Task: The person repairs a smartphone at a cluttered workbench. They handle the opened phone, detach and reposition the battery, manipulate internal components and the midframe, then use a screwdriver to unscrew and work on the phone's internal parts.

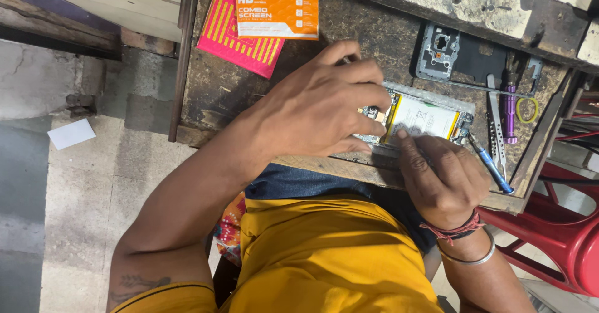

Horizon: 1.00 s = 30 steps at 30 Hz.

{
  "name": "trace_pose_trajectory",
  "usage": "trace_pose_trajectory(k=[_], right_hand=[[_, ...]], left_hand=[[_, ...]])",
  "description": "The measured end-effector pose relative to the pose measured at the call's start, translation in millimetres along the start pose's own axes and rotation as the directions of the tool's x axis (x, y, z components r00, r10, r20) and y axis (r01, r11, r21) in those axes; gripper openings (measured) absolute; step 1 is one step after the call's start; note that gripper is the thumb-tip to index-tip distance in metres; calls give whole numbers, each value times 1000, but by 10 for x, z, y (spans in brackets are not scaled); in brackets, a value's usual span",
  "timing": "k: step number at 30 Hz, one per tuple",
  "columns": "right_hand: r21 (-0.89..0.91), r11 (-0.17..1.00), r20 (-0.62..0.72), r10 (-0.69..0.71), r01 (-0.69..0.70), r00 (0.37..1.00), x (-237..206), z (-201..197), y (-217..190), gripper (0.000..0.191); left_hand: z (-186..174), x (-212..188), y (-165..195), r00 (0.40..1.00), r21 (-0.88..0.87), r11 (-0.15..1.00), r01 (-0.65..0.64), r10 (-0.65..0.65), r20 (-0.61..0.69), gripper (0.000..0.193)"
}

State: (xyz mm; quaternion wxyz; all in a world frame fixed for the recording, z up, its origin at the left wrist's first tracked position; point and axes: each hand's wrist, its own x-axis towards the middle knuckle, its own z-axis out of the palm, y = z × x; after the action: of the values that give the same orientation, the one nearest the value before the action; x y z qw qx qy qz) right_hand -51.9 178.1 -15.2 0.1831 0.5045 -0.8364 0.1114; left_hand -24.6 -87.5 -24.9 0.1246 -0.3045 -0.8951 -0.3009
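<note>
Worn wooden counter [237, 88]. Opened phone [424, 118] is laid long axis left-right, between both hands. Left hand [327, 104] is curled over its left end; right hand [440, 176] is closed, fingertip pressed at near edge, a thin tool possibly held.

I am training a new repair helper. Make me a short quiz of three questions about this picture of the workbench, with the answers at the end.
1. True or false: the opened phone lies on the wooden workbench with its white battery showing.
2. Which hand grips a thin tool over the phone? A) left hand B) right hand C) neither
3. Fill in: the tool with a blue handle lies to the ___ of the phone in the picture.

Key
1. True.
2. A; the tool's tip shows above its fingers, while the right hand steadies the phone's lower edge.
3. Right, near the tweezers and the purple screwdriver.
</note>
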Motion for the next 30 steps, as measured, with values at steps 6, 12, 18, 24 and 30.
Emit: trace_pose_trajectory(k=[6, 12, 18, 24, 30], right_hand=[[-15, 999, 24, -32, 32, 999, -5, -28, 22, 34], [-11, 1000, 19, -10, 10, 1000, -21, -17, 18, 33], [-5, 1000, 13, -27, 27, 1000, 7, -45, 35, 36], [-17, 1000, -10, -19, 19, 1000, 40, -67, 27, 34], [-10, 999, -17, -44, 44, 999, 43, -85, 63, 34]], left_hand=[[34, -72, 109, 1000, 172, 985, -25, 21, 23, 29], [106, -133, 162, 1000, 308, 951, -16, 20, -9, 25], [126, -168, 185, 999, 288, 958, -15, 25, -29, 25], [143, -189, 211, 998, 257, 966, 1, 14, -58, 27], [155, -165, 220, 999, 261, 965, 4, 9, -47, 27]])
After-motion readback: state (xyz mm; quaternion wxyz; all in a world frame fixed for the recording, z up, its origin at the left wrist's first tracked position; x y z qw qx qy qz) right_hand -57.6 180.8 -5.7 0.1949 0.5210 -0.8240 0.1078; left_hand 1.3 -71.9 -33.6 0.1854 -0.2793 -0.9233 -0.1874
